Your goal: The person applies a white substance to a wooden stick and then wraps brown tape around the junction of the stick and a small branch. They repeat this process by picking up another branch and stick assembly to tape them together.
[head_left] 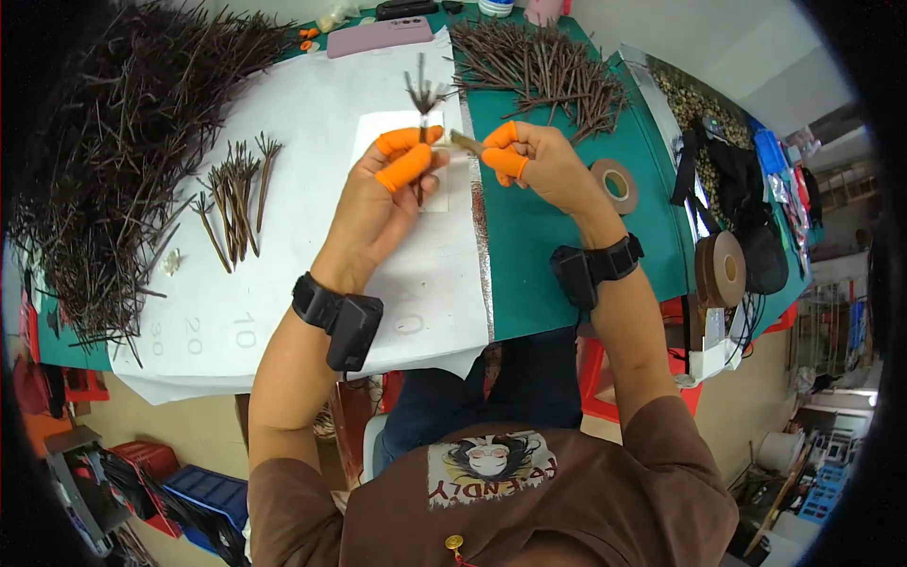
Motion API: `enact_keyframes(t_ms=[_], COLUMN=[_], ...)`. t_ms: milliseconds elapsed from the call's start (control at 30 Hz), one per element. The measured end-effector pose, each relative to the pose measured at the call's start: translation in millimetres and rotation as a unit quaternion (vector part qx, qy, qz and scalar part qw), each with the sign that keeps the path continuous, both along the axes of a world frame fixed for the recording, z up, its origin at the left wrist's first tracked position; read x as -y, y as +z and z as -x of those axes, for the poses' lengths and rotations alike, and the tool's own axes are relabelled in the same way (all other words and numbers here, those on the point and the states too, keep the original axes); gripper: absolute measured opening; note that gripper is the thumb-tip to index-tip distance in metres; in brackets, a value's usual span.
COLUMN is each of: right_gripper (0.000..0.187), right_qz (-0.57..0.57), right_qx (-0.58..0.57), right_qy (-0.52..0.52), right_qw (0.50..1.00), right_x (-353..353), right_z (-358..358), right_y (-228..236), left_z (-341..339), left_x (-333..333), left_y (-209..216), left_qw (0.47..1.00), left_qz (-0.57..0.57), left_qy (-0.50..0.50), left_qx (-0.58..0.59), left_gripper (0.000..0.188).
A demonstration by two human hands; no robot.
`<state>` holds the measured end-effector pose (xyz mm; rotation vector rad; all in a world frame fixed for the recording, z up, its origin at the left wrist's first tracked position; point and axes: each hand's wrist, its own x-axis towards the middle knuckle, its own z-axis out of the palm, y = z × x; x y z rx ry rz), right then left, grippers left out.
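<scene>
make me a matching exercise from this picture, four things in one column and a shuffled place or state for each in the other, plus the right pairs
1. left hand
2. right hand
3. phone
4. brown tape roll

A. lies by the far edge of the white sheet
B. pinches a brownish strip
C. lies on the green surface
D. pinches a branched stem

Right pairs: 1-D, 2-B, 3-A, 4-C
</scene>
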<state>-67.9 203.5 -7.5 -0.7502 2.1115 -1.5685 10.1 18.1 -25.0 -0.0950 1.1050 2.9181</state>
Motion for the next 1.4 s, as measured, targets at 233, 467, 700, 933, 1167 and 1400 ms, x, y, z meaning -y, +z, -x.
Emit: enact_keyframes(t_ms=[233, 467, 700, 933, 1167, 1400], right_gripper=[0.013, 0.014, 0.014, 0.014, 0.019, 0.057], right_qz=[0.064, 0.064, -0.077, -0.243, -0.419, -0.32], right_qx=[-0.003, -0.022, -0.268, -0.489, -0.497, -0.431], right_qy=[0.012, 0.058, -0.114, -0.024, -0.221, 0.02], right_qw=[0.998, 0.996, 0.953, 0.838, 0.727, 0.843], right_x=[3, -2, -62, -101, -155, -160], right_z=[-9, -12, 0, 2, 29, -35], right_y=[2, 7, 21, -7, -18, 4], left_z=[-4, -4, -5, -27, -77, -87], left_x=[-17, -11, -14, -26, -11, 20], left_y=[-1, -2, 7, 14, 20, 20], left_qw=[0.997, 0.997, 0.998, 0.997, 0.996, 0.996], left_qz=[0.002, 0.019, 0.006, -0.023, -0.075, -0.071], left_qy=[-0.064, -0.065, -0.059, -0.072, -0.04, 0.014], left_qx=[0.042, 0.036, 0.005, 0.001, -0.025, -0.049], left_gripper=[0.016, 0.016, 0.015, 0.016, 0.017, 0.019])
